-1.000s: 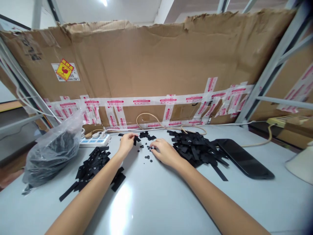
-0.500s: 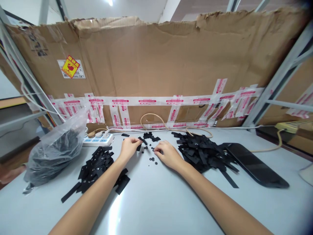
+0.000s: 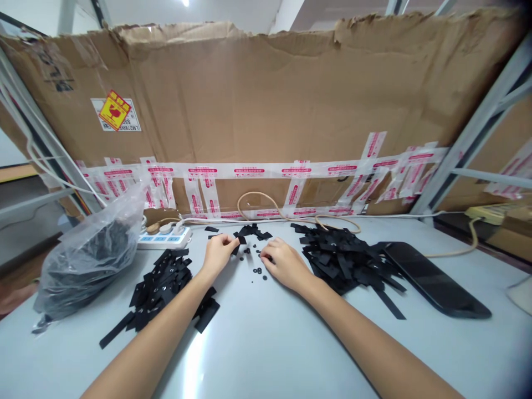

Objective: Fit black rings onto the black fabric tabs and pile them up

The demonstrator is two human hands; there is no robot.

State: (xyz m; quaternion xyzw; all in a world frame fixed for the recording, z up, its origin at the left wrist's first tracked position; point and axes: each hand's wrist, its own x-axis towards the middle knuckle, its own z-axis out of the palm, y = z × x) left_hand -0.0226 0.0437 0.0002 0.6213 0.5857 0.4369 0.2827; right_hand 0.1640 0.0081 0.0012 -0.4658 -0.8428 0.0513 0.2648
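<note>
Left hand [image 3: 219, 252] — barely shifted, pinching black strip [image 3: 240, 240]

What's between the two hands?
Head view: small black washers lie scattered between the left hand and right hand, with a small cluster of black strips just beyond them.

Here's the pale grey tabletop [image 3: 266, 354], and what a spread! A heap of black perforated strips [image 3: 343, 260] on the right, a second heap [image 3: 160, 291] on the left, small black washers [image 3: 258, 270] scattered between them, a bulging plastic bag [image 3: 87, 260] far left, a power strip [image 3: 164, 238] behind it, and a black tablet [image 3: 432, 280] far right!
</note>
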